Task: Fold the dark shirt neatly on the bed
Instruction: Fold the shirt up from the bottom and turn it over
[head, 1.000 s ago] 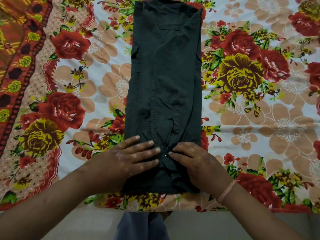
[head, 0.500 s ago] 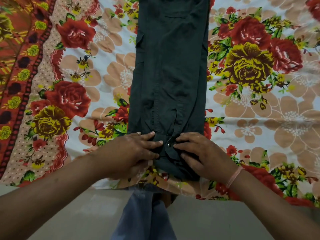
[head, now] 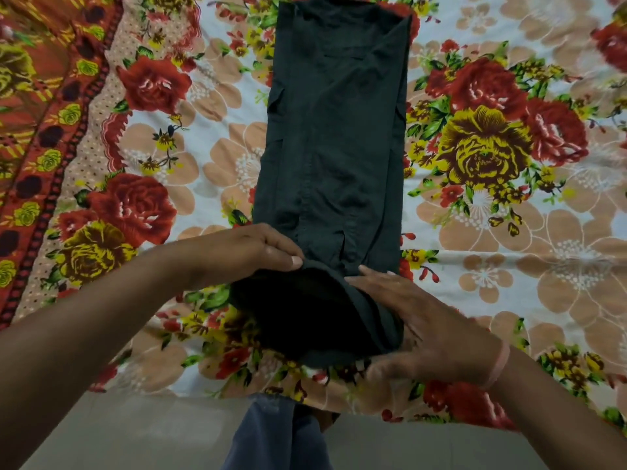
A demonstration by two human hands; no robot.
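Note:
The dark shirt (head: 336, 137) lies on the bed as a long narrow strip, sleeves folded in, running away from me. Its near end is lifted off the sheet and curls upward. My left hand (head: 251, 252) pinches the left side of that raised hem, thumb on top. My right hand (head: 417, 320) grips the right side of the raised end, fingers spread along the cloth. The underside of the lifted part is in shadow.
The bed carries a flowered sheet (head: 509, 232) in red, yellow and peach, with a red patterned border (head: 40, 137) at the left. The bed's near edge and grey floor (head: 135, 435) lie below my arms. My blue trouser legs (head: 278, 439) show at the bottom.
Both hands went from lying flat on the shirt's near end to gripping it. They have lifted the hem up off the sheet.

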